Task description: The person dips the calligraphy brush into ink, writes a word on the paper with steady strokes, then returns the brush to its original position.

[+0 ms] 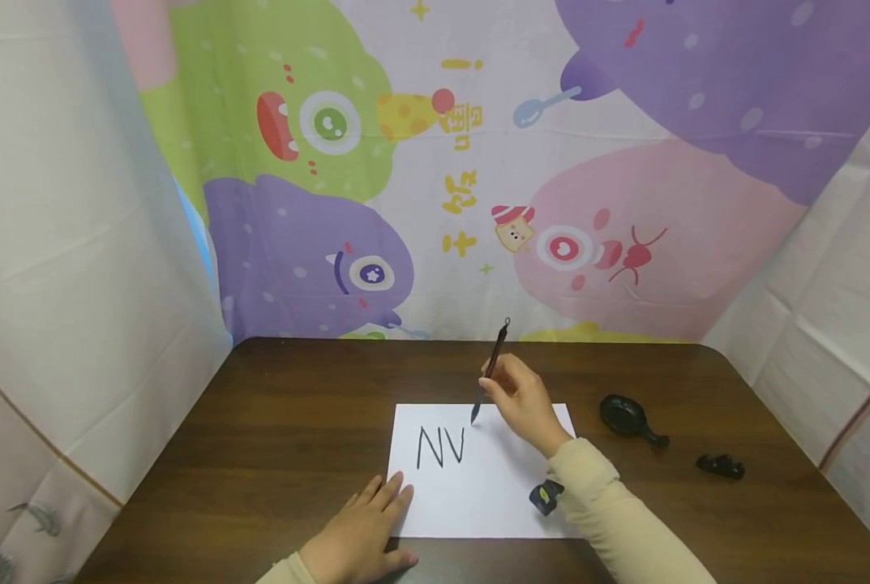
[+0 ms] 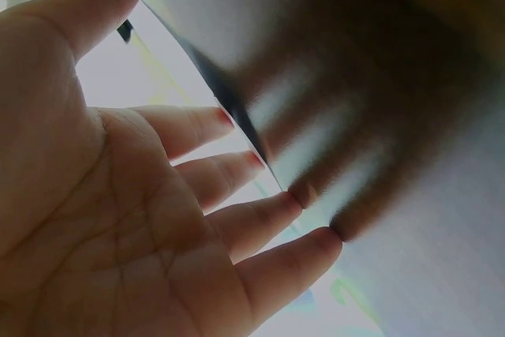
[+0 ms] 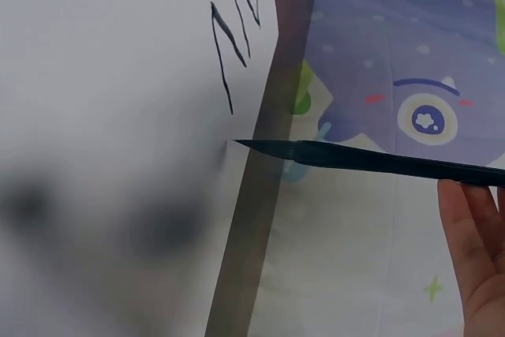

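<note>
A white sheet of paper (image 1: 493,503) lies on the brown table, with black strokes (image 1: 440,448) reading like N and V in its upper left part. My right hand (image 1: 525,401) pinches a dark writing brush (image 1: 495,357), held nearly upright. The brush tip (image 3: 264,147) is at the paper just right of the strokes; whether it touches I cannot tell. My left hand (image 1: 365,523) rests at the sheet's lower left edge, fingers straight and spread. In the left wrist view its fingertips (image 2: 256,159) meet the surface at the paper's edge.
To the right on the table (image 1: 281,422) sit a black pan-shaped dish with a handle (image 1: 624,416) and a small black brush rest (image 1: 721,465). A cartoon-print curtain (image 1: 464,292) hangs behind the table's far edge. White cloth (image 1: 77,243) hangs at both sides.
</note>
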`<move>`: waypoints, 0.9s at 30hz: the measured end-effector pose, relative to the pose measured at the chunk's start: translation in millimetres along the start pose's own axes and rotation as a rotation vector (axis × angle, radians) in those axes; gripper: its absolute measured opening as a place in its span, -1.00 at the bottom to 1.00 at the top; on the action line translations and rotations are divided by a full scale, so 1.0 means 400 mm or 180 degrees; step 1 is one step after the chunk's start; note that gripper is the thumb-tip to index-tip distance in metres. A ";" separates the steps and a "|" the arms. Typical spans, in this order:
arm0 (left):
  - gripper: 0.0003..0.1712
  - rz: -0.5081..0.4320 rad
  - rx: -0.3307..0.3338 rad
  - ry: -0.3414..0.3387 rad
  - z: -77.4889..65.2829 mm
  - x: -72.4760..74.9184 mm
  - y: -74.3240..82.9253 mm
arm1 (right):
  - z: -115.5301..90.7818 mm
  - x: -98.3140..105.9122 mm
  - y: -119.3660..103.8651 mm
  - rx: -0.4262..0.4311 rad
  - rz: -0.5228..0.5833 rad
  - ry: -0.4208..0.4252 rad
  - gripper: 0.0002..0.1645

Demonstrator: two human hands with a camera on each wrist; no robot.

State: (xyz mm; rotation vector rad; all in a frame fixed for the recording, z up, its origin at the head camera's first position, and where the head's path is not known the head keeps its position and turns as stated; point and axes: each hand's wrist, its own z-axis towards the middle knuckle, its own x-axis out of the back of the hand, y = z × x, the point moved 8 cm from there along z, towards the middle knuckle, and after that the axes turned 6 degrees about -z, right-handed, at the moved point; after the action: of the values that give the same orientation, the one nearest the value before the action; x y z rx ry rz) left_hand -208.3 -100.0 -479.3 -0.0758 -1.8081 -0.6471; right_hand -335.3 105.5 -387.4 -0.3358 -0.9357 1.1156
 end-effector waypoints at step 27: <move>-0.02 0.0033 -0.0049 0.0054 -0.001 0.003 0.004 | -0.027 -0.012 -0.011 0.0114 -0.0150 -0.0106 -0.84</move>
State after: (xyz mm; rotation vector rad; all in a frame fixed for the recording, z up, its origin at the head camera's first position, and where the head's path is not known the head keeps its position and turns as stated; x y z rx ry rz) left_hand -207.7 -99.1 -477.3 -0.0897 -1.7855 -0.6527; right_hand -324.8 101.7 -393.1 -0.2655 -0.9475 1.0964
